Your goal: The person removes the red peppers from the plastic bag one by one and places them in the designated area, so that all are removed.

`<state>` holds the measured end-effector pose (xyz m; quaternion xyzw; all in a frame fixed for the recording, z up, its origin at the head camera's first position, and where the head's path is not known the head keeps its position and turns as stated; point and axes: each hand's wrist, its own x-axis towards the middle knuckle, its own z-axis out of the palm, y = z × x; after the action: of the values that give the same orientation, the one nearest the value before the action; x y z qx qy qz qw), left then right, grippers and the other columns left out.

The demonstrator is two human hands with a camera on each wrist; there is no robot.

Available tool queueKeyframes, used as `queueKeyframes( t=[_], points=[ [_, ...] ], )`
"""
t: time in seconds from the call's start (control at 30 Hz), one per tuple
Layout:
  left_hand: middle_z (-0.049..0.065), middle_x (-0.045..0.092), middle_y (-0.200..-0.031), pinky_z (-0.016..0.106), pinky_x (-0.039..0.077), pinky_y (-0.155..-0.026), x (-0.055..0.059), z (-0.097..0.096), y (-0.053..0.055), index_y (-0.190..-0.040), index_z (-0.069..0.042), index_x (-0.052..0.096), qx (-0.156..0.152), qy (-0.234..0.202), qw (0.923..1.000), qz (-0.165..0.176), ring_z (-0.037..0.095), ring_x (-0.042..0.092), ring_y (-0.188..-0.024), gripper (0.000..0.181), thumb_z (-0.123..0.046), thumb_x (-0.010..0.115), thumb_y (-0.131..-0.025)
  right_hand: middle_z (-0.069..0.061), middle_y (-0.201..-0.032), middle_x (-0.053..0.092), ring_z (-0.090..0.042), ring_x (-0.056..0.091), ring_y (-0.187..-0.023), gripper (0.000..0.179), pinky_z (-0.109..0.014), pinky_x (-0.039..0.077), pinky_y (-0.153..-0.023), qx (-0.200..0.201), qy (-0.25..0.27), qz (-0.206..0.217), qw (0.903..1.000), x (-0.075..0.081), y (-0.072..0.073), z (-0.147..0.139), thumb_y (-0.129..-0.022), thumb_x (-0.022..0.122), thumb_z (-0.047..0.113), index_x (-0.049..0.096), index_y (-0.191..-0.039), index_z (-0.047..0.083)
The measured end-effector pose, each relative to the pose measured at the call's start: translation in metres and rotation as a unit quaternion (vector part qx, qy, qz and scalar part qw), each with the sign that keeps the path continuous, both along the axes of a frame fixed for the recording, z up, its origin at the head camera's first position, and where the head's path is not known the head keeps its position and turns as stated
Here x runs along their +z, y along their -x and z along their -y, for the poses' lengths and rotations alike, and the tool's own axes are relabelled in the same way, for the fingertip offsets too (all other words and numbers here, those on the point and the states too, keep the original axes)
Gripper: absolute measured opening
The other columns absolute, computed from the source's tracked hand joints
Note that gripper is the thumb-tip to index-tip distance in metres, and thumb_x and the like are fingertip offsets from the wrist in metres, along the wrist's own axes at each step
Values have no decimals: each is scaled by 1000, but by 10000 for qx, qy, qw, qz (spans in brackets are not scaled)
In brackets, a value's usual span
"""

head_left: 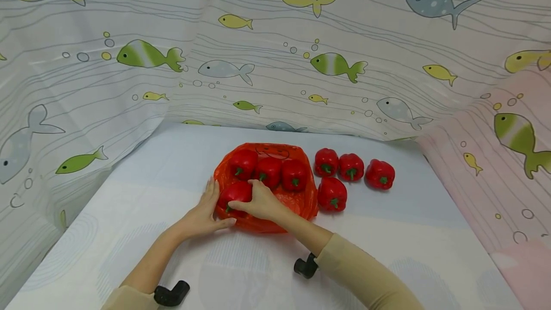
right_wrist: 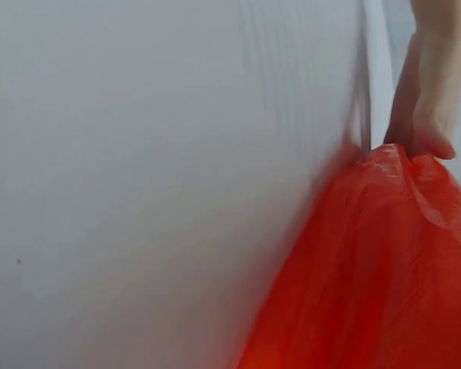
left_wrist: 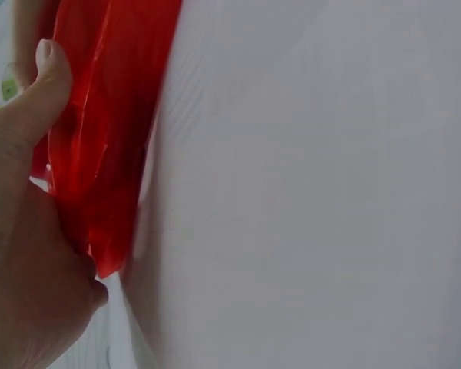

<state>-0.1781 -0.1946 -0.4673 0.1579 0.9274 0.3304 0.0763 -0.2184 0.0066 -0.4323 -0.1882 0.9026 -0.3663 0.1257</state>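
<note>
A red plastic bag (head_left: 297, 200) lies spread wide on the table in the head view, its mouth facing up. Three red bell peppers (head_left: 269, 171) sit in a row toward its back. My right hand (head_left: 262, 202) reaches over the bag and grips another bell pepper (head_left: 234, 195) at the front left, thumb near its green stem. Along the bag's left rim, my left hand (head_left: 200, 216) rests with fingers straight and thumb spread along the front edge. In the left wrist view, that thumb lies against the red plastic (left_wrist: 111, 138). The held pepper is hidden in the right wrist view.
Several more red bell peppers (head_left: 332, 195) stand on the white table (head_left: 387, 233) right of the bag. A fish-patterned curtain (head_left: 275, 51) hangs behind and at both sides. Black wrist-camera pieces (head_left: 172, 293) show at both wrists.
</note>
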Motion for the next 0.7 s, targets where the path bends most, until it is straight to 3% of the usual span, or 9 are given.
queueKeyframes(
  t=[0.4, 0.7],
  points=[
    [26, -13, -156, 66, 21, -106, 1, 1, 1, -149, 10, -6, 59, 62, 10000, -4, 43, -10, -143, 118, -53, 68, -82, -12, -131, 53, -25, 53, -117, 82, -40, 53, -88, -116, 354, -871, 9955, 14, -1, -13, -73, 82, 39, 45, -136, 2],
    [28, -11, -156, 64, 17, -108, 1, 0, 2, -148, 12, -3, 94, 78, 9999, -14, 45, -8, -143, 114, -52, 66, -83, -5, -129, 49, -19, 50, -118, 83, -35, 54, -84, 333, 674, -1586, 9845, 16, -3, -38, -70, 85, 32, 41, -137, 8]
  ],
)
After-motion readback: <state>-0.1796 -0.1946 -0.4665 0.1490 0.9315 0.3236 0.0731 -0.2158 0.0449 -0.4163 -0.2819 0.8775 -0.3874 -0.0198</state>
